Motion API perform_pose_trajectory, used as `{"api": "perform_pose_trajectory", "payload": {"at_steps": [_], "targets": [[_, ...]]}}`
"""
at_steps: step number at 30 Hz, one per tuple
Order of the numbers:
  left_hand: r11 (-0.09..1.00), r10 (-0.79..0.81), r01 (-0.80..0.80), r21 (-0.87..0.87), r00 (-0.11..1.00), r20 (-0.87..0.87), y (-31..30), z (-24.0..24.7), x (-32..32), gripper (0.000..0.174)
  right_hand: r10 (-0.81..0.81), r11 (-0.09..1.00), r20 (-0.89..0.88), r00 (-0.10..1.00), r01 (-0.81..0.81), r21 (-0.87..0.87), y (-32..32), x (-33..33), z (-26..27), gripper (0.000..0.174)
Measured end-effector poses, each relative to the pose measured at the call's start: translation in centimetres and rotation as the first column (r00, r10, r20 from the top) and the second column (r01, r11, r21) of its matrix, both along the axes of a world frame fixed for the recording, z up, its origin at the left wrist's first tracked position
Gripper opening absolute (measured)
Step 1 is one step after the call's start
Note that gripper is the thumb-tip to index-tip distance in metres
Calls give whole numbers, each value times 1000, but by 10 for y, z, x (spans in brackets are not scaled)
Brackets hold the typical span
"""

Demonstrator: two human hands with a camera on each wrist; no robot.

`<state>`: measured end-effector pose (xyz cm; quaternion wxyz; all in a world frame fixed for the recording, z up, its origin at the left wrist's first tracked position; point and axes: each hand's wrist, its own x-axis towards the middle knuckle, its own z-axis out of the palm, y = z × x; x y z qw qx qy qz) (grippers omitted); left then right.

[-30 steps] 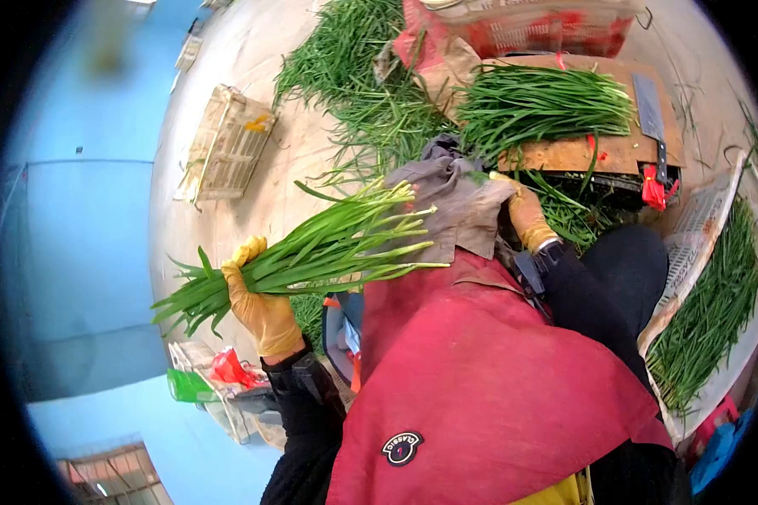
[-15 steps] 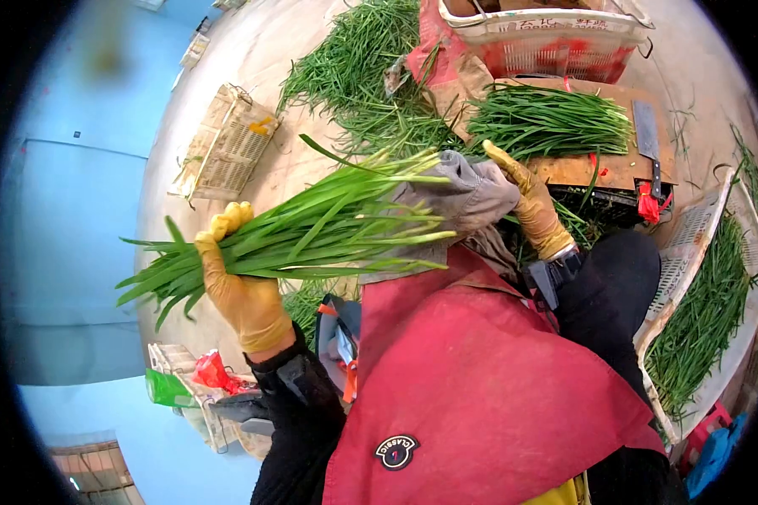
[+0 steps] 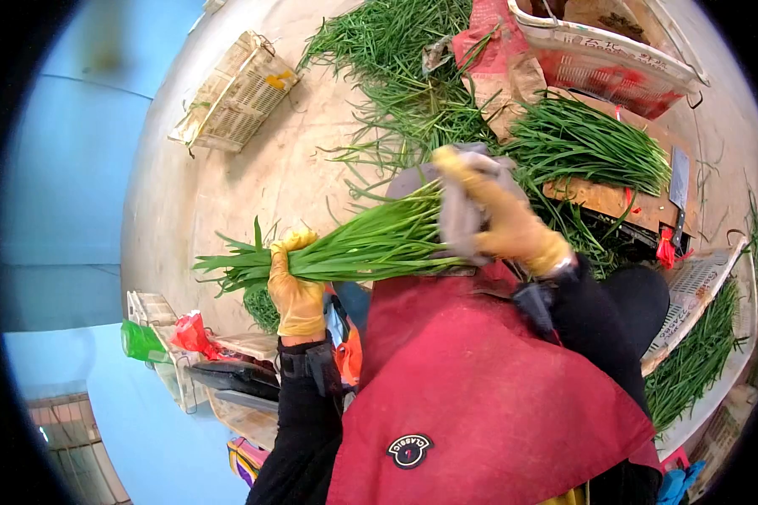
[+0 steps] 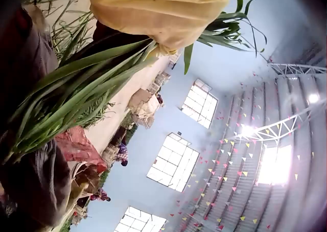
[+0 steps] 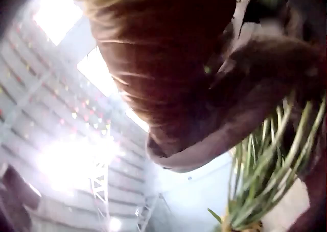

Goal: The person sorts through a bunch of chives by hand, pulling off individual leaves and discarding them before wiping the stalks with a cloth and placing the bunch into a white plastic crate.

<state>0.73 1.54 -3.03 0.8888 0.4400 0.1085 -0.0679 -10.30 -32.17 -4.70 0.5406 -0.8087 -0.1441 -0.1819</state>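
Observation:
My left hand (image 3: pixel 296 290), in a yellow glove, grips a bunch of green garlic chives (image 3: pixel 366 244) near its leafy end. The pale stem ends point to the right, across my red apron (image 3: pixel 497 362). At those ends my right hand (image 3: pixel 509 219), gloved too and blurred, holds a grey cloth (image 3: pixel 458 220) against the stems. In the right wrist view the cloth (image 5: pixel 225 140) lies along the glove, with chive stems (image 5: pixel 276 165) beside it; the fingertips are hidden. The left wrist view shows the leaves (image 4: pixel 87 89) running out below the glove (image 4: pixel 163 12).
Cut chives (image 3: pixel 594 139) lie on a cardboard-topped surface (image 3: pixel 594 198) beside a cleaver (image 3: pixel 680 177). Loose chives (image 3: pixel 396 50) are heaped on the floor ahead. A white crate (image 3: pixel 244 93) stands left, a red-marked crate (image 3: pixel 615 71) at the back, and a crate of chives (image 3: pixel 695 362) right.
The right hand has come left with the grey cloth, onto the stem ends. The left hand still holds the chives, now more level. The head view has shifted.

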Motion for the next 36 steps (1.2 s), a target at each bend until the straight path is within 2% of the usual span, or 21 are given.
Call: {"api": "perform_pose_trajectory", "payload": {"at_steps": [1,3,7,8,9,11,13,15,16,17,20,21,23,25,27,30,31,32,33,35,36], "targets": [[1000,3,-3,-7,1000,-8,-2,0,0,30,101,992,-23,995,-103,-68,16,11,-6,87],[1000,-5,5,17,1000,0,-4,2,-5,30,17,894,-150,989,-82,-440,54,15,-31,87],[999,-52,51,19,996,78,-3,1,-15,30,-94,939,-182,979,27,-342,58,16,-61,82],[999,-27,24,39,998,62,-3,0,-16,30,-204,915,-68,977,166,-368,58,9,-73,80],[999,-35,34,25,997,63,-4,1,-16,30,-222,953,-173,960,176,-245,51,4,-81,67],[999,-50,50,-1,997,61,-5,6,-20,30,-266,957,-394,880,191,-219,39,-10,-128,50],[997,-77,76,16,992,104,-4,8,-19,31,-252,968,-781,571,146,-205,33,-23,-111,36],[995,-97,96,19,988,121,8,9,-13,31,-310,935,-723,618,58,-350,22,-28,-152,45],[994,-108,105,31,982,152,9,11,-13,30,-155,964,-690,707,261,51,16,-28,-182,41],[992,-105,92,85,981,163,7,14,-15,30,-43,806,-588,808,375,457,10,-31,-222,38],[979,-96,60,195,979,178,-1,31,-23,30,-149,701,-399,905,382,602,-24,-42,-175,30],[978,-99,64,198,980,171,-5,37,-23,30,-85,583,-452,888,412,700,-26,-42,-134,28],[980,-114,84,181,980,164,-11,42,-24,31,-173,830,-243,954,274,486,-9,-34,-107,29],[984,-133,110,139,976,170,-15,44,-23,31,-171,970,-13,985,171,173,16,-21,-82,32],[977,-145,110,180,971,191,-22,48,-25,30,-4,994,-44,999,-1,-107,47,-8,-47,37],[971,-122,72,228,969,214,-21,46,-28,29,-232,965,-16,973,228,-132,44,-1,-86,38],[969,-112,56,243,968,223,-19,46,-28,29,-325,940,-130,937,305,-152,37,-8,-112,35],[975,-123,74,212,965,233,-17,47,-25,28,-287,952,-436,853,202,-231,26,-13,-109,32],[978,-139,96,185,962,234,-11,48,-22,28,-252,960,-704,664,81,-267,17,-22,-107,29],[977,-175,136,165,953,248,-10,49,-17,27,-333,941,-592,734,218,-260,5,-29,-237,24],[972,-197,153,178,945,262,-11,52,-17,27,-329,944,-547,770,276,-181,-7,-32,-218,24]]}}
